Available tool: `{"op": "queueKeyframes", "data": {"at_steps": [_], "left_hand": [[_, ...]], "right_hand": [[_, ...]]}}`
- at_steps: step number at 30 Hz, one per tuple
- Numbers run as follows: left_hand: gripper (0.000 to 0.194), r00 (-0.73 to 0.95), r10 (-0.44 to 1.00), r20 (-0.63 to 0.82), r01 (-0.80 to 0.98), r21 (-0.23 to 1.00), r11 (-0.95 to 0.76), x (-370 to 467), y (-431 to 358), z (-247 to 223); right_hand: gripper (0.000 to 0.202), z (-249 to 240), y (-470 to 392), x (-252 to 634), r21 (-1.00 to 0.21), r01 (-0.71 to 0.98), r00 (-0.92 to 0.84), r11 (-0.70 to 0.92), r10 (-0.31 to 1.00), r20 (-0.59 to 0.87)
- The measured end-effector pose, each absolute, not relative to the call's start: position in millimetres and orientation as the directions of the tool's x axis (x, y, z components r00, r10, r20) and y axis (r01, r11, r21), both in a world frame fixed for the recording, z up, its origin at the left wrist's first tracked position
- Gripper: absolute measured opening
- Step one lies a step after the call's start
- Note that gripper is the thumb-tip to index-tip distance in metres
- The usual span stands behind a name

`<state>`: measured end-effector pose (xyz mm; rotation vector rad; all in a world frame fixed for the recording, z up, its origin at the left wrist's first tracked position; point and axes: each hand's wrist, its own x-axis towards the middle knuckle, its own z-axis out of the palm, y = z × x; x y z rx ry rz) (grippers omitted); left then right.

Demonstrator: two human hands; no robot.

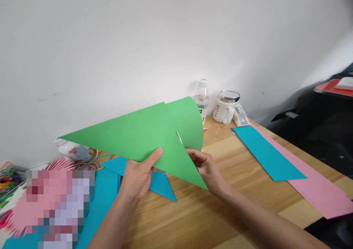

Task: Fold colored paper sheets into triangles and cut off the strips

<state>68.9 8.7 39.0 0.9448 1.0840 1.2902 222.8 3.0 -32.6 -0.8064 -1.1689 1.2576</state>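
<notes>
A large sheet of green paper (pixel 129 131) is held up above the table, its right part curling over and its left end tapering to a point. My left hand (pixel 140 175) grips its lower edge, thumb on top and fingers beneath. At the right, my right hand (pixel 205 164) is closed on a pair of scissors, mostly hidden behind the paper. Only a thin metal blade of the scissors (pixel 179 137) shows, lying against the green surface at the cut. Pieces of blue paper (pixel 162 186) lie on the table below my left hand.
On the wooden table (pixel 220 216), blue (pixel 264 153) and pink paper strips (pixel 320 197) lie at the right. A water bottle (pixel 202 94), a white mug (pixel 224 109) and a small packet (pixel 242 116) stand by the wall. At left are a white jar (pixel 77 150) and pink fringed paper (pixel 59 164).
</notes>
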Motion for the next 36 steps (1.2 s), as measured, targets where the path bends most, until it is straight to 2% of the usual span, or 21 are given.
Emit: {"op": "queueKeyframes", "data": {"at_steps": [4,7,12,17,26,32,36], "left_hand": [[0.06,-0.014,0.998,-0.054,-0.247,0.968,0.049,68,9,38],[0.059,-0.082,0.997,0.013,-0.294,0.955,-0.037,64,12,41],[0.057,-0.171,0.985,0.037,-0.319,0.943,-0.091,58,17,46],[0.065,-0.128,0.991,0.049,-0.296,0.951,-0.085,58,16,44],[0.063,-0.112,0.991,0.068,-0.301,0.949,-0.099,58,16,45],[0.06,-0.103,0.994,0.028,-0.322,0.945,-0.06,58,16,44],[0.066,-0.051,0.998,-0.028,-0.325,0.945,0.01,59,16,42]], "right_hand": [[0.038,-31,3,223,-0.941,-0.282,-0.067,0.187,0.975,0.214],[0.039,-32,5,224,-0.941,-0.272,-0.06,0.202,0.972,0.226],[0.041,-34,5,223,-0.939,-0.291,-0.1,0.182,0.97,0.22],[0.046,-28,3,223,-0.937,-0.308,-0.16,0.163,0.962,0.22],[0.043,-27,4,224,-0.928,-0.352,-0.177,0.122,0.965,0.194],[0.041,-26,3,226,-0.929,-0.36,-0.218,0.087,0.96,0.174],[0.041,-26,4,227,-0.919,-0.385,-0.211,0.082,0.962,0.174]]}}
